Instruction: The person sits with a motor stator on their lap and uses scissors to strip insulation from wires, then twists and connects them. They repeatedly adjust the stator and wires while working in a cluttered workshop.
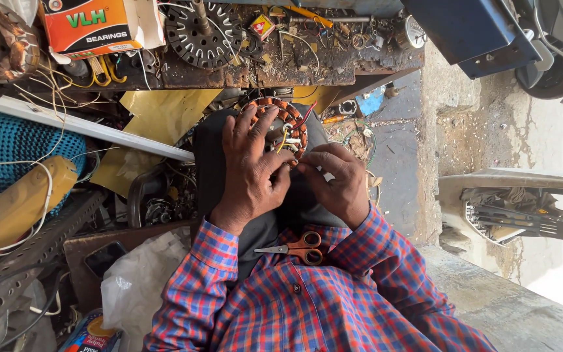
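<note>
The stator ring (280, 124), at upper centre of the frame on the person's lap, is a stiff laminated core wound with copper coils; it looks heavy, its fine lead wires (286, 138) fragile, so grip the rim. The left hand (250, 166) lies spread across it, fingers pressing the windings; the right hand (335, 179) pinches a lead at its lower edge. Orange-handled scissors (298, 248) rest on the plaid shirt (307, 306) below.

Left hand (250, 171) spread flat (fingers splayed), right hand (335, 182) curled, fingertips pinching.
</note>
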